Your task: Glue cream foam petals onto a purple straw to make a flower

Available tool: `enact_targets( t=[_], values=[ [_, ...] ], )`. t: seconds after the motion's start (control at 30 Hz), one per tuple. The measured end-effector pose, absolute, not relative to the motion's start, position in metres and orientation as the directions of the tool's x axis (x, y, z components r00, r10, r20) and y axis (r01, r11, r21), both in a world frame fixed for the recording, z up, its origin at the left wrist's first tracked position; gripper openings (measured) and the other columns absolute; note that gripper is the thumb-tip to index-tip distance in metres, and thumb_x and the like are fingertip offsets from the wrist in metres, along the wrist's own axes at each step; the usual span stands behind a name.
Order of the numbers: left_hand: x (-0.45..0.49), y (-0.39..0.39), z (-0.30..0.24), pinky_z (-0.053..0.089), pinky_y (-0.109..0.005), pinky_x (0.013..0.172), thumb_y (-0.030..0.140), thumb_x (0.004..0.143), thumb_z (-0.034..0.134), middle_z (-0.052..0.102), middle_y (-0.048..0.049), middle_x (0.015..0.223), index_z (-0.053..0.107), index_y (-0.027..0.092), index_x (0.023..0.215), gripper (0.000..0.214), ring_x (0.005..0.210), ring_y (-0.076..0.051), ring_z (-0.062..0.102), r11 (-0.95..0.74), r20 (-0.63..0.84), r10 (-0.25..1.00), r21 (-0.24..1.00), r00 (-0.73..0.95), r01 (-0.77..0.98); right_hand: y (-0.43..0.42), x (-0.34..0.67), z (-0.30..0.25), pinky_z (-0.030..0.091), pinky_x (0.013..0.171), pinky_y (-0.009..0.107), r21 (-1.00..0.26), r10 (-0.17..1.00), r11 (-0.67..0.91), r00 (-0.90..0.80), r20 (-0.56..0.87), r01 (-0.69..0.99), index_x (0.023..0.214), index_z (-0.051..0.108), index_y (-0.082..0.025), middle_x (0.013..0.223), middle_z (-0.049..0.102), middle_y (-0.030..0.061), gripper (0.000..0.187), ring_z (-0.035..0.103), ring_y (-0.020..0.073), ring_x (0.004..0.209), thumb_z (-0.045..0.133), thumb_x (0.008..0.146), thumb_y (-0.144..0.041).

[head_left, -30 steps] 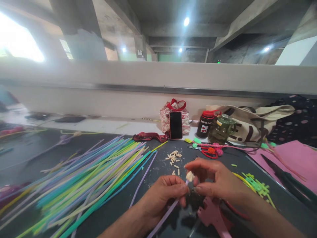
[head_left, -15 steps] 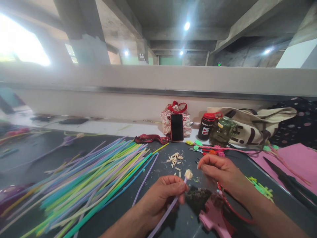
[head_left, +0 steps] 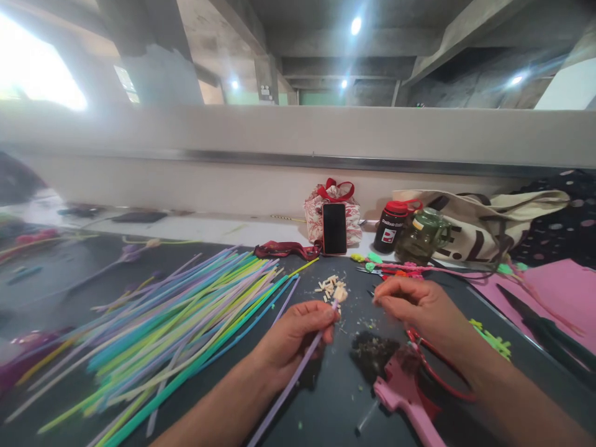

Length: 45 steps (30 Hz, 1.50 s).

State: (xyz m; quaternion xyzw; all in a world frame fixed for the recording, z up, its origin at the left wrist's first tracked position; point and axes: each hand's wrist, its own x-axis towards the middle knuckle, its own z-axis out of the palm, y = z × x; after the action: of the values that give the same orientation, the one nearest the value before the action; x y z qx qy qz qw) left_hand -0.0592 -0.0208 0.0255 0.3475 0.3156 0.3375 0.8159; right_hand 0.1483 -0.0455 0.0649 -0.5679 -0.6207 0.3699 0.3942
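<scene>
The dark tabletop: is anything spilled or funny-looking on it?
Yes: a rough, blackish-brown patch marks the dark tabletop beside the pink gun-shaped tool. It looks odd against the smooth surface, though I can't tell what it is. Small pale crumbs are scattered nearby too.

Right of the frame's centre, I can make out "Perfect" on the dark bottle (head_left: 389,228), the next word too blurred; farther right, the canvas bag (head_left: 487,218) shows large letters, "E.L".

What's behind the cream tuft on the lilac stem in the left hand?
Behind the cream tuft, loose cream pieces lie on the dark tabletop. The tuft covers part of that patch, so any pieces directly behind it cannot be seen.
</scene>
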Motion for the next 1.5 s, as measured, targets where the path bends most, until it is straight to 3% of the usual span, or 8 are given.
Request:
enact_targets(
  t=[0.1,0.27,0.4,0.63,0.93,1.17,1.37,1.5],
  values=[
    [-0.063,-0.016,0.03,0.021,-0.012,0.035,0.03,0.062,0.071,0.052,0.0028,0.047,0.059,0.012,0.066,0.022,0.036,-0.002,0.037,0.521,-0.279,0.781,0.783,0.558,-0.338,-0.046,0.15,0.068,0.035,0.05,0.019,-0.929,0.995,0.099,-0.029,0.095,0.357,0.07,0.058,-0.02,0.062,0.055,-0.0055,0.004,0.046,0.008,0.054,0.061,0.068,-0.02],
    [-0.062,-0.017,0.029,0.021,-0.013,0.034,0.028,0.061,0.072,0.052,0.0035,0.047,0.054,0.013,0.063,0.023,0.035,-0.002,0.037,0.523,-0.305,0.789,0.789,0.534,-0.323,-0.046,0.147,0.066,0.028,0.041,0.018,-0.931,0.999,0.028,-0.026,0.02,0.364,0.064,0.049,-0.02,0.049,0.045,-0.0085,0.016,0.041,0.0063,0.042,0.063,0.068,-0.026],
    [-0.058,-0.02,0.029,0.018,-0.013,0.034,0.025,0.059,0.072,0.054,0.0028,0.049,0.05,0.014,0.06,0.025,0.034,-0.001,0.035,0.537,-0.311,0.788,0.769,0.532,-0.346,-0.047,0.145,0.061,0.027,0.04,0.019,-0.914,0.998,0.023,-0.066,-0.005,0.406,0.066,0.053,-0.019,0.05,0.046,-0.0067,0.017,0.039,0.0065,0.042,0.061,0.072,-0.033],
    [-0.056,-0.023,0.033,0.008,-0.013,0.033,0.025,0.054,0.074,0.054,0.0036,0.049,0.047,0.015,0.06,0.029,0.033,0.001,0.031,0.541,-0.348,0.783,0.791,0.516,-0.286,-0.048,0.137,0.052,0.028,0.039,0.019,-0.943,0.984,-0.052,-0.143,-0.104,0.328,0.071,0.057,-0.018,0.054,0.048,-0.0056,0.024,0.044,0.0072,0.043,0.056,0.077,-0.041],
    [-0.052,-0.027,0.031,0.012,-0.013,0.031,0.025,0.051,0.073,0.054,0.004,0.048,0.046,0.016,0.06,0.03,0.032,0.0,0.032,0.552,-0.371,0.759,0.803,0.535,-0.226,-0.051,0.123,0.051,0.031,0.036,0.016,-0.964,0.977,-0.133,-0.132,-0.166,0.229,0.079,0.063,-0.02,0.067,0.061,-0.0038,0.01,0.049,0.0058,0.044,0.059,0.074,-0.028],
    [-0.052,-0.026,0.025,0.017,-0.013,0.029,0.027,0.054,0.072,0.054,0.0046,0.047,0.048,0.016,0.06,0.028,0.03,-0.001,0.033,0.487,-0.356,0.791,0.858,0.498,-0.16,-0.048,0.119,0.037,0.03,0.036,0.016,-0.976,0.961,-0.21,-0.172,-0.215,0.052,0.078,0.066,-0.019,0.062,0.061,-0.004,0.02,0.049,0.0052,0.042,0.062,0.073,-0.038],
    [-0.056,-0.022,0.027,0.019,-0.013,0.029,0.029,0.054,0.073,0.052,0.0058,0.047,0.049,0.015,0.059,0.028,0.029,-0.001,0.033,0.4,-0.309,0.853,0.905,0.421,-0.145,-0.053,0.115,0.038,0.028,0.036,0.016,-0.977,0.969,-0.193,-0.137,-0.205,0.095,0.078,0.065,-0.019,0.064,0.06,-0.0043,0.019,0.049,0.0049,0.043,0.062,0.074,-0.037],
    [-0.06,-0.018,0.033,0.022,-0.013,0.03,0.031,0.058,0.072,0.053,0.0055,0.048,0.049,0.015,0.059,0.028,0.03,0.0,0.035,0.378,-0.26,0.875,0.894,0.408,-0.242,-0.059,0.107,0.042,0.027,0.033,0.016,-0.952,0.956,-0.2,-0.164,-0.241,0.232,0.076,0.063,-0.017,0.059,0.059,-0.0036,0.022,0.047,0.0056,0.04,0.058,0.075,-0.039]
  ],
)
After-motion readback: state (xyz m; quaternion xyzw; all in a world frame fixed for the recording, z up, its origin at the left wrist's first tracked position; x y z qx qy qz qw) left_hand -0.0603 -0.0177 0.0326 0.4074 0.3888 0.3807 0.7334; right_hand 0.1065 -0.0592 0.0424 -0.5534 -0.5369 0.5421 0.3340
